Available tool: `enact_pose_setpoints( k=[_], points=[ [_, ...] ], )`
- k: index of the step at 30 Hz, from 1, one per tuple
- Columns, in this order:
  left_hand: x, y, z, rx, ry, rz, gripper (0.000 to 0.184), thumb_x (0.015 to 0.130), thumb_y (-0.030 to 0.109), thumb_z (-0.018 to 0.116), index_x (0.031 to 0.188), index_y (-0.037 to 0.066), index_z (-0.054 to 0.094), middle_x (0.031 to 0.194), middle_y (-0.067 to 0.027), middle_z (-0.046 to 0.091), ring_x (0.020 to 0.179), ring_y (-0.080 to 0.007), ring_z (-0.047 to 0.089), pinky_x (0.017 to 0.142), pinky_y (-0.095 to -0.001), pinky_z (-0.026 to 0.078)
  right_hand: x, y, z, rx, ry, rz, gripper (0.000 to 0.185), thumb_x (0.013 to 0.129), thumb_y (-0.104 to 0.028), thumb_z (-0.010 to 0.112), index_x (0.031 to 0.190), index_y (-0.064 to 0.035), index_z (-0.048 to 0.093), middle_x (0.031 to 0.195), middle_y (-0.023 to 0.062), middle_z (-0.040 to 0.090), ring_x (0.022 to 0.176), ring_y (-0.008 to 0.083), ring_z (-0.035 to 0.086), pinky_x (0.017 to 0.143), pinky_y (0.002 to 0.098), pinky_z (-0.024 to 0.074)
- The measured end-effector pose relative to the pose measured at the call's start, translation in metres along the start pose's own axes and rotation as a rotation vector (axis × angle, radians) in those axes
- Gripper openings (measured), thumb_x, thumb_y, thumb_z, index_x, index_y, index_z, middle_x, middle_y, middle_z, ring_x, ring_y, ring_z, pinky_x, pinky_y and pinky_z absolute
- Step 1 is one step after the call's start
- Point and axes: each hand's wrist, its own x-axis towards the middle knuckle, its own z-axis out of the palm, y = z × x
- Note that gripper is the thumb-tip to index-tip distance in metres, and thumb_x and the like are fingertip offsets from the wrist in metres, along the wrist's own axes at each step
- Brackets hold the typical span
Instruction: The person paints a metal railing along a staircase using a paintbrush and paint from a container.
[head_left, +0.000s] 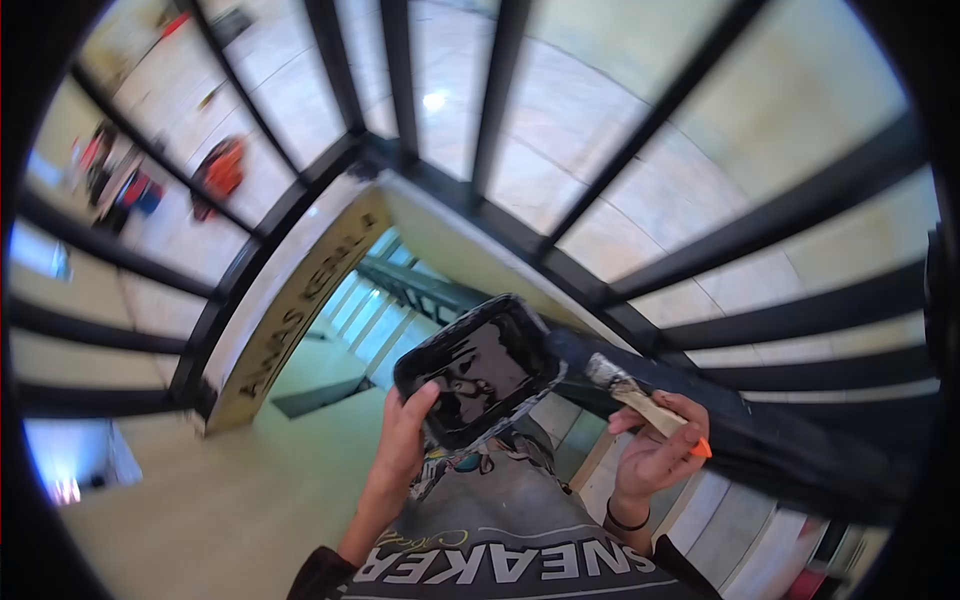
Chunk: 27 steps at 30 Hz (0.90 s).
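My left hand (405, 435) grips the near left side of a black rectangular tray (487, 368), thumb over the rim. Dark, glossy paint lies in the tray, with smears up its inner walls. In my right hand (660, 450) is a paintbrush (640, 395) with a pale wooden handle and an orange end. Its bristles point up and left, coated with dark and greyish paint, and are apart from the tray. A thick black rail (740, 420) runs behind and to the right of the brush.
Black railing bars (490, 100) fan out ahead above a ledge (310, 280) with painted lettering. Stairs (375, 310) show through the gap below. Beyond the bars, an orange-red bundle (220, 172) and assorted items lie on the tiled floor (560, 130). More steps (730, 520) are at the lower right.
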Motion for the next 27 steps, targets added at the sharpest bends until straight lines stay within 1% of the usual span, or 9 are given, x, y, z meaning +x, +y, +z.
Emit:
enact_pose_setpoints(
  k=[3, 4, 8, 12, 15, 18, 21, 24, 27],
  points=[
    [-0.002, 0.000, 0.022, -0.054, -0.123, -0.074, 0.051, 0.096, 0.023, 0.064, 0.138, -0.004, 0.052, 0.126, -0.0138, 0.065, 0.114, -0.0206, 0.063, 0.100, -0.0341, 0.050, -0.010, -0.010, -0.029, -0.060, 0.080, -0.032, 0.051, 0.108, -0.038, 0.044, 0.099, 0.0099, 0.058, 0.089, 0.0230, 0.065, 0.051, 0.0251, 0.065, 0.046, 0.0316, 0.0553],
    [0.003, -0.009, 0.020, -0.019, -0.166, -0.093, 0.052, 0.096, 0.022, 0.062, 0.140, -0.004, 0.050, 0.129, -0.0154, 0.064, 0.116, -0.0225, 0.063, 0.100, -0.0355, 0.051, -0.013, -0.007, -0.036, -0.015, 0.121, -0.021, 0.048, 0.108, -0.034, 0.044, 0.096, 0.0097, 0.060, 0.087, 0.0224, 0.065, 0.050, 0.0225, 0.064, 0.044, 0.0284, 0.0522],
    [0.006, -0.014, 0.034, 0.090, -0.304, -0.187, 0.057, 0.094, 0.025, 0.064, 0.141, -0.003, 0.049, 0.129, -0.0159, 0.063, 0.116, -0.0240, 0.064, 0.100, -0.0366, 0.051, -0.031, -0.015, -0.062, -0.071, 0.220, -0.020, 0.045, 0.107, -0.031, 0.047, 0.091, 0.0091, 0.062, 0.081, 0.0190, 0.067, 0.049, 0.0168, 0.062, 0.044, 0.0244, 0.0476],
    [0.007, -0.021, 0.052, 0.165, -0.386, -0.236, 0.060, 0.092, 0.028, 0.066, 0.142, -0.002, 0.048, 0.129, -0.0160, 0.063, 0.116, -0.0251, 0.064, 0.100, -0.0376, 0.052, -0.043, -0.023, -0.081, -0.131, 0.273, -0.009, 0.046, 0.107, -0.031, 0.049, 0.087, 0.0068, 0.065, 0.078, 0.0163, 0.070, 0.050, 0.0139, 0.062, 0.045, 0.0234, 0.0456],
    [0.008, -0.029, 0.056, 0.173, -0.423, -0.272, 0.062, 0.092, 0.029, 0.066, 0.142, -0.002, 0.048, 0.130, -0.0162, 0.063, 0.116, -0.0257, 0.064, 0.100, -0.0380, 0.052, -0.053, -0.030, -0.093, -0.232, 0.228, -0.035, 0.045, 0.108, -0.031, 0.043, 0.092, 0.0084, 0.056, 0.074, 0.0180, 0.062, 0.048, 0.0159, 0.057, 0.041, 0.0237, 0.0423],
    [0.013, -0.043, 0.047, 0.162, -0.469, -0.356, 0.064, 0.092, 0.030, 0.066, 0.143, -0.002, 0.046, 0.131, -0.0164, 0.062, 0.118, -0.0259, 0.063, 0.100, -0.0383, 0.051, -0.058, -0.033, -0.100, -0.316, 0.251, -0.005, 0.045, 0.108, -0.032, 0.043, 0.093, 0.0081, 0.058, 0.076, 0.0182, 0.064, 0.046, 0.0147, 0.056, 0.041, 0.0236, 0.0429],
    [0.012, -0.049, 0.044, 0.234, -0.493, -0.319, 0.061, 0.096, 0.034, 0.060, 0.144, -0.002, 0.047, 0.134, -0.0176, 0.062, 0.119, -0.0296, 0.064, 0.103, -0.0417, 0.052, -0.072, -0.042, -0.096, -0.329, 0.335, 0.024, 0.046, 0.108, -0.032, 0.044, 0.094, 0.0082, 0.060, 0.078, 0.0193, 0.066, 0.046, 0.0144, 0.058, 0.042, 0.0240, 0.0446],
    [0.011, -0.048, 0.043, 0.211, -0.502, -0.367, 0.061, 0.094, 0.029, 0.063, 0.144, 0.000, 0.047, 0.133, -0.0160, 0.061, 0.118, -0.0266, 0.063, 0.102, -0.0396, 0.051, -0.078, -0.047, -0.087, -0.269, 0.424, 0.069, 0.039, 0.105, -0.024, 0.050, 0.090, 0.0067, 0.068, 0.077, 0.0132, 0.072, 0.050, 0.0112, 0.064, 0.045, 0.0217, 0.0470],
    [0.011, -0.046, 0.043, 0.220, -0.527, -0.373, 0.057, 0.094, 0.026, 0.064, 0.142, 0.000, 0.049, 0.130, -0.0148, 0.062, 0.117, -0.0244, 0.063, 0.100, -0.0377, 0.051, -0.084, -0.037, -0.085, -0.306, 0.377, 0.020, 0.038, 0.104, -0.023, 0.050, 0.090, 0.0071, 0.068, 0.078, 0.0134, 0.072, 0.050, 0.0130, 0.065, 0.046, 0.0223, 0.0478]
  ],
)
